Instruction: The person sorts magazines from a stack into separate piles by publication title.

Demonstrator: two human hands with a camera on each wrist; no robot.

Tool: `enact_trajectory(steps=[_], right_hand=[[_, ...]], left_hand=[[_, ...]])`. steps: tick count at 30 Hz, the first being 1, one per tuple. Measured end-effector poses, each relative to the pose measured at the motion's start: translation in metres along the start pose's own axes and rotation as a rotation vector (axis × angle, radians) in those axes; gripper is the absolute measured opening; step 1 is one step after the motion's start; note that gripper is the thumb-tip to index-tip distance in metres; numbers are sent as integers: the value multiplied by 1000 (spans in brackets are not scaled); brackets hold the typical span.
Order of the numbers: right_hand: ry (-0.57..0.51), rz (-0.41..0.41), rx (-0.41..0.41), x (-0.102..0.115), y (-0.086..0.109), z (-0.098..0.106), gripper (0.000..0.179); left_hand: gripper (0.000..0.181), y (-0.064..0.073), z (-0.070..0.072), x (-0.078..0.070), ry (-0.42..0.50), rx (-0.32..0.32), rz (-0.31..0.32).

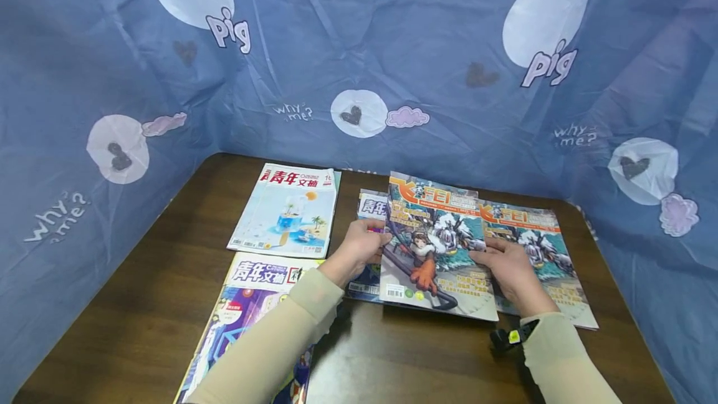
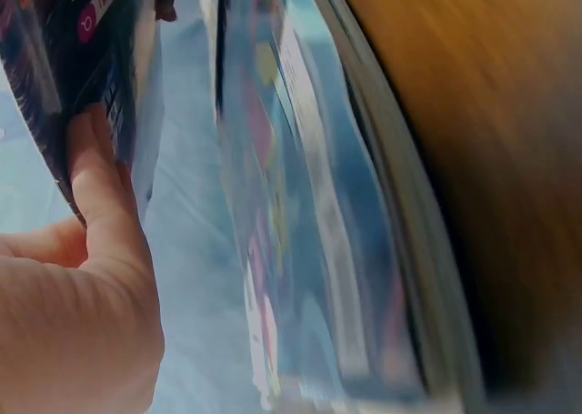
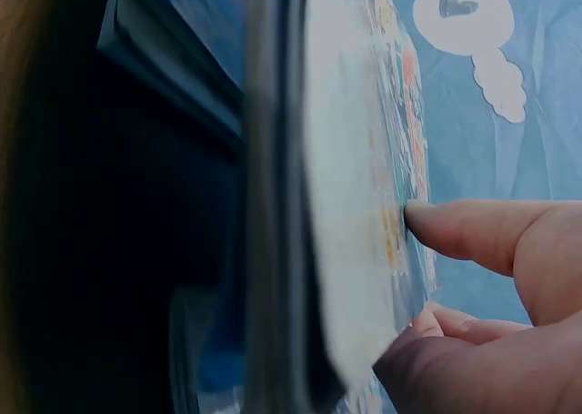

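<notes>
A comics-style magazine with an orange "FEI" title (image 1: 432,248) is held up between both hands, tilted above the table. My left hand (image 1: 361,245) pinches its left edge, and in the left wrist view the fingers (image 2: 105,186) lie against its underside. At its right edge, my right hand (image 1: 513,267) grips with the thumb on the cover. Under the held magazine, to the left, a dark blue magazine (image 1: 361,288) is mostly hidden. Beneath my right hand lies a second magazine with the same "FEI" cover (image 1: 552,260), partly covered.
On the brown wooden table (image 1: 129,267), a white magazine with a beach picture (image 1: 288,207) lies at the back left. In front of it is a purple magazine (image 1: 241,304), partly behind my left sleeve. A blue patterned cloth (image 1: 314,48) surrounds the table.
</notes>
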State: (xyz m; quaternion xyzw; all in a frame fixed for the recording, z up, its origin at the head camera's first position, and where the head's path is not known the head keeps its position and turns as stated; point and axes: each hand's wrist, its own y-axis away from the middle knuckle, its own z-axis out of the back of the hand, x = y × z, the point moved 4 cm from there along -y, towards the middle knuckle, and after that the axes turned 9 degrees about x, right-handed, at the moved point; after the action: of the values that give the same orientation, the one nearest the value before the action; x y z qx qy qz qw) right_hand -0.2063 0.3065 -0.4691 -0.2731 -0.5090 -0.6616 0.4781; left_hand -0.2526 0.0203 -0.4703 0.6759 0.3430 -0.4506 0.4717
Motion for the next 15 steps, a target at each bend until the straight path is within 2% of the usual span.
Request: enact_trajectory(steps=[5, 15], right_hand=[[20, -7, -69, -8, 3, 15, 77], [75, -20, -247, -26, 15, 46, 74]], left_hand=[[40, -3, -19, -1, -11, 9, -12], [34, -15, -64, 2, -44, 1, 12]])
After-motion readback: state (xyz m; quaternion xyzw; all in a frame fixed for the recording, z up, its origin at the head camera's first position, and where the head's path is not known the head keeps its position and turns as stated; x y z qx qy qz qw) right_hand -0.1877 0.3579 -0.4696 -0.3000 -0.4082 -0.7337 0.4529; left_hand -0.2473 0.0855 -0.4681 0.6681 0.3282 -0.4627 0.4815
